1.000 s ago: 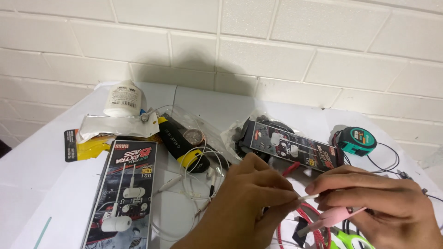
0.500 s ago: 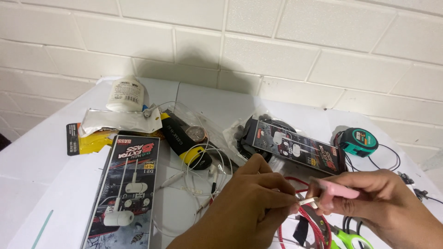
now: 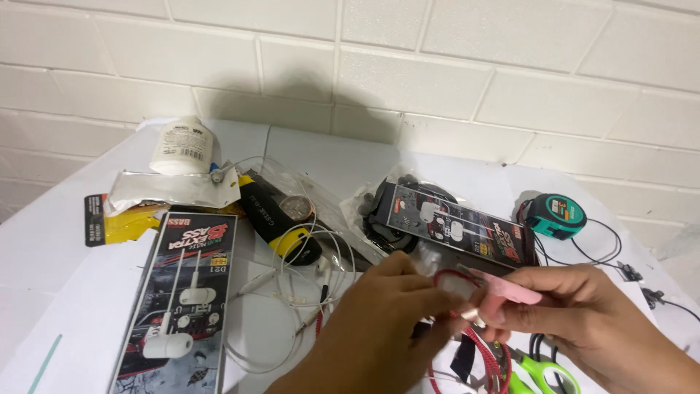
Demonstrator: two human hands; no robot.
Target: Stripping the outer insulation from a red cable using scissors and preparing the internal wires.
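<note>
- A small pink plastic connector piece [image 3: 510,292] is pinched in the closed fingers of the right hand [image 3: 583,328], near the front edge of the white worktop [image 3: 65,292]; its long axis is laid roughly level, tipped towards the left hand [image 3: 386,328].
- A red braided cable [image 3: 481,350] is gripped at its looped end by the left fingers [image 3: 437,299], just left of the pink piece, almost touching.
- Green-handled scissors [image 3: 543,368] are seen beneath the right hand, and a teal tape measure [image 3: 558,215] is set towards the right edge.
</note>
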